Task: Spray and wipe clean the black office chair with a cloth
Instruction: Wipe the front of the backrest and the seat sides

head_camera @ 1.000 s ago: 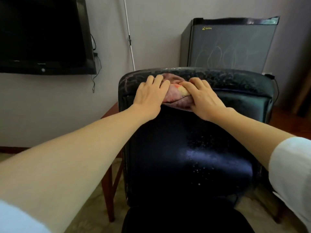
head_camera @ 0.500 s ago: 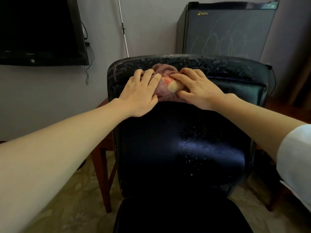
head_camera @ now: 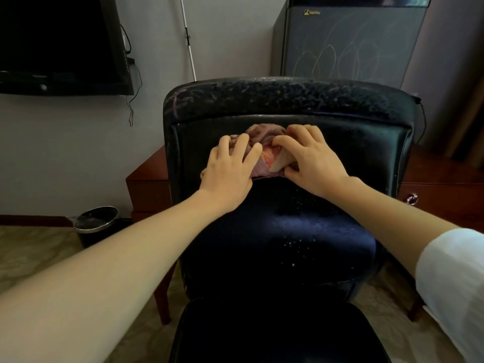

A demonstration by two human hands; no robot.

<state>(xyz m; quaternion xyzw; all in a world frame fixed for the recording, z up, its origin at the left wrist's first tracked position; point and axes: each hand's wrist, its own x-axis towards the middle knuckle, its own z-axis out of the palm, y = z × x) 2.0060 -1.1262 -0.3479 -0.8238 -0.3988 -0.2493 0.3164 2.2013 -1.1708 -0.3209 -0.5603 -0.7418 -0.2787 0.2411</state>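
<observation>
Progress midway, I judge | cloth (head_camera: 263,133) bunched on upper chair back (head_camera: 366,153), 12 o'clock | left hand (head_camera: 230,174) flat, pressing it | right hand (head_camera: 311,163) curled, gripping it | droplets (head_camera: 293,244) at its 6 o'clock unwiped

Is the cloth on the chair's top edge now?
No: left hand and right hand hold the cloth against the backrest, below its top edge.

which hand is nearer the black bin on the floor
Left. The left hand lies on the cloth, up and right of the bin; the right hand sits farther right, beyond the left.
</observation>
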